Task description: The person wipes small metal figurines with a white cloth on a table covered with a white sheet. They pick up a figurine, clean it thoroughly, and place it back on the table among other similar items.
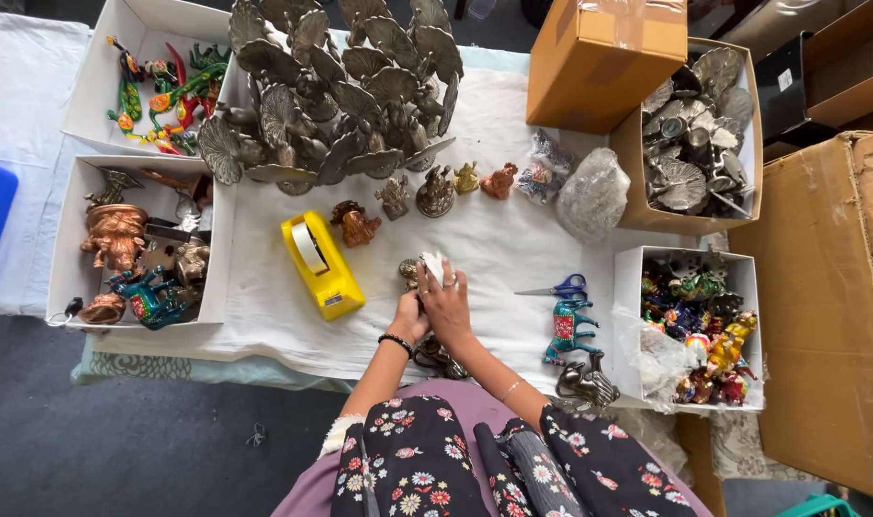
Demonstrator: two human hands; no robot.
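Head view: both hands' fingers, left hand (409, 316) and right hand (446, 302), close around a small figurine (423, 271)

The tape dispenser (322, 264) lies left of the hands on the table (264, 306), with the scissors (559, 289) to their right. Peacock figures (336, 91) crowd the table's far edge, between a box (82, 124) at its left corner and a carton (604, 57). Two trays (626, 316) line the right edge.

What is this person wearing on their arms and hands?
Both arms are bare, without sleeves or gloves. The left hand has a dark beaded bracelet at its wrist; the right hand has a thin gold-coloured bangle further up the forearm.
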